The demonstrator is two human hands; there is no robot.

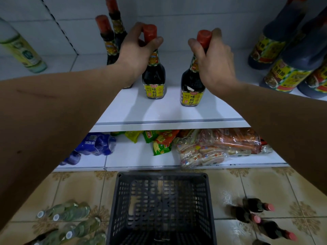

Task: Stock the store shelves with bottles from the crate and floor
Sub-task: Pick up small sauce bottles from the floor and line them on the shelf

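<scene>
With both hands gripping soy bottles by the necks, left hand [136, 50] on one bottle [153, 75] and right hand [215, 62] on the other [192, 85], they're standing on the shelf [168, 112], so I'd say let go next and grab the floor bottles [254, 214] at 5 o'clock.

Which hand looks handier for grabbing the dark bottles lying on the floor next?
The right hand, probably. The dark bottles lie on the floor right of the crate, on its side. Both hands grip soy bottles now, and the left hand sits nearer the clear bottles.

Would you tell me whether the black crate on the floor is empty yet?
Empty: through the black crate only its mesh bottom and floor tiles show, no bottles inside.
</scene>
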